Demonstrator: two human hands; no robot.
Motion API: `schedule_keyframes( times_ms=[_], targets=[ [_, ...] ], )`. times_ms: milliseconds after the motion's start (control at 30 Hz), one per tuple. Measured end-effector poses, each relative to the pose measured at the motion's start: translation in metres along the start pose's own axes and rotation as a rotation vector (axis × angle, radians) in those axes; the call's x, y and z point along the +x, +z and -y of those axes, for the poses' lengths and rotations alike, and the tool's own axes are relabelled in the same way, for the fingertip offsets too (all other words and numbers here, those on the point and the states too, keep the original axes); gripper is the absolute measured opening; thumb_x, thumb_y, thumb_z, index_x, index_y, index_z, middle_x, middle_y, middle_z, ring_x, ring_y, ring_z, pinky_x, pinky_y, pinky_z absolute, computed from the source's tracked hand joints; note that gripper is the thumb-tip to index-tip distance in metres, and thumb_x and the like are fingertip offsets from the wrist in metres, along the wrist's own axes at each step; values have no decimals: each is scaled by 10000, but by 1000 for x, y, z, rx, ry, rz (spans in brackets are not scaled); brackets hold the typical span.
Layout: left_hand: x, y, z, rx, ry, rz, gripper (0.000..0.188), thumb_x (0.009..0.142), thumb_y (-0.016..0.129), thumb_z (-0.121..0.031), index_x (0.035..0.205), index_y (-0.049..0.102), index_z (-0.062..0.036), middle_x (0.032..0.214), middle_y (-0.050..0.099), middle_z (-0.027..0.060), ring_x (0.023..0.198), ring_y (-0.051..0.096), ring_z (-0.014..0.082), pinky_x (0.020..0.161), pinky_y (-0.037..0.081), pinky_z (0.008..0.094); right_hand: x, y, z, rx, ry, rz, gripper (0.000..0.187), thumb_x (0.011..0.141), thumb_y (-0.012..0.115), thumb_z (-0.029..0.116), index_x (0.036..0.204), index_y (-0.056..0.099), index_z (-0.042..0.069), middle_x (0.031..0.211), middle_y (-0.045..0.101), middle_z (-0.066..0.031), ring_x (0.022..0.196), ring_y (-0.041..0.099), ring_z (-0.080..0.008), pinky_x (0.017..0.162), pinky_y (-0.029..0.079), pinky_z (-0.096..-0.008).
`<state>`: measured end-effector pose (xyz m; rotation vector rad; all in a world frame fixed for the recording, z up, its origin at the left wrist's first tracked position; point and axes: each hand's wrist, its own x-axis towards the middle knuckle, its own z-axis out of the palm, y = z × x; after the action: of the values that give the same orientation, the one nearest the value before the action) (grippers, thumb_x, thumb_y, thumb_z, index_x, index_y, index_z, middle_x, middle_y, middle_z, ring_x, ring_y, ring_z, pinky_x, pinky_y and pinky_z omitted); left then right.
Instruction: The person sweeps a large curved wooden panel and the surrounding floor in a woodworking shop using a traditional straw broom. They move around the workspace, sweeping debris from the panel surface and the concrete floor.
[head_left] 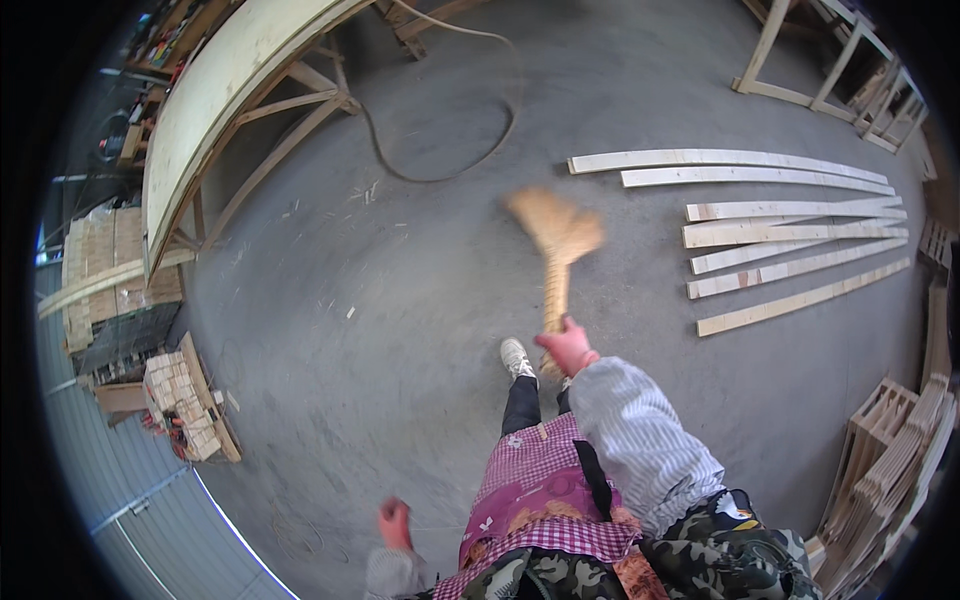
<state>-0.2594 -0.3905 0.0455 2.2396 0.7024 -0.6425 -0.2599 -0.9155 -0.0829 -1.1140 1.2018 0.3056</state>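
Observation:
My right hand (569, 348) is wrapped round the handle of a straw broom (556, 232). The broom points away from me over the grey concrete floor, its fan-shaped head blurred by motion. Down at the lower left, my left hand (395, 524) hangs beside my body with its fingers curled in and no object showing in it. Small pale wood scraps (351, 313) lie scattered on the floor left of the broom.
Several long wooden boards (780, 232) lie on the floor at the right. A large curved wooden table (215, 95) stands at the far left, with a hose (425, 180) looping beside it. Stacked wood (180, 400) sits by the left wall; wooden frames (880, 450) lean at the right.

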Motion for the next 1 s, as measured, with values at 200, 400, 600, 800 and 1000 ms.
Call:
schedule_keyframes(
  times_ms=[200,400,600,800,1000],
  targets=[
    [-114,5,92,121,-187,307,197,825,600,-238,839,605,-42,730,607,48,643,557,109,520,425,255,-86,-12,24,639,143,477,517,826,669,198,1284,480,55,773,610,-111,567,594,-171,461,480,-285],
    [-92,28,58,-207,-264,207,425,853,644,-279,1185,548,-30,978,625,75,832,609,165,711,474,288,-192,-93,-23,518,170,215,427,887,597,216,1255,457,50,748,600,-115,522,570,-180,452,475,-283],
    [-58,14,29,-157,-166,374,445,866,637,-254,1212,524,2,1054,613,104,935,613,197,801,469,299,-198,-141,-145,806,385,-202,321,876,633,295,1065,446,117,707,563,-100,512,579,-216,440,514,-338],
    [10,-63,72,-172,-144,351,394,868,630,-226,1188,549,-10,1040,623,95,924,622,208,798,469,307,-107,-57,-170,889,530,-174,202,799,663,167,802,466,121,586,523,-13,485,567,-160,391,467,-271],
    [57,-145,134,-234,-348,162,464,863,638,-316,1227,517,-53,1078,624,100,881,621,186,695,471,263,-140,221,-161,398,428,120,185,737,710,149,768,600,4,652,614,-93,529,612,-226,510,513,-337]
  ],
)
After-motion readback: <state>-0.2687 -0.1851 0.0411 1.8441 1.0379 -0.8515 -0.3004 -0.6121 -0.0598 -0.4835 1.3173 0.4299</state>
